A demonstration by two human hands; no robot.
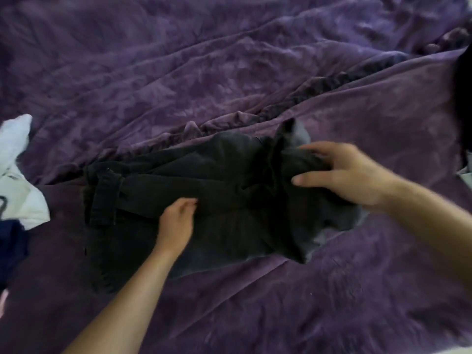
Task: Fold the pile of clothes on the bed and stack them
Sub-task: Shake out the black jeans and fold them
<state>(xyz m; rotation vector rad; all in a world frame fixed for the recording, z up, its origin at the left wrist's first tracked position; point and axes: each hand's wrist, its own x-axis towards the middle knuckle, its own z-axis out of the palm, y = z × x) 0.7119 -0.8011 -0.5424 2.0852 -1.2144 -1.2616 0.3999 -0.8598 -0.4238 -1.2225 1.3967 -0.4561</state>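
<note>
A pair of dark grey jeans [204,190] lies partly folded across the purple bedspread [229,72], waistband to the left. My left hand [176,223] rests on the middle of the jeans with its fingers bent down onto the cloth. My right hand [344,172] is at the right end of the jeans, where its thumb and fingers hold a bunched fold of the fabric. The cloth under that hand is crumpled, and a lighter grey inner side shows at its edges.
A white garment [18,175] and a dark blue one [11,249] lie at the left edge of the bed. Something black [463,98] hangs into view at the right edge. Wrinkled bedspread stretches behind and in front of the jeans.
</note>
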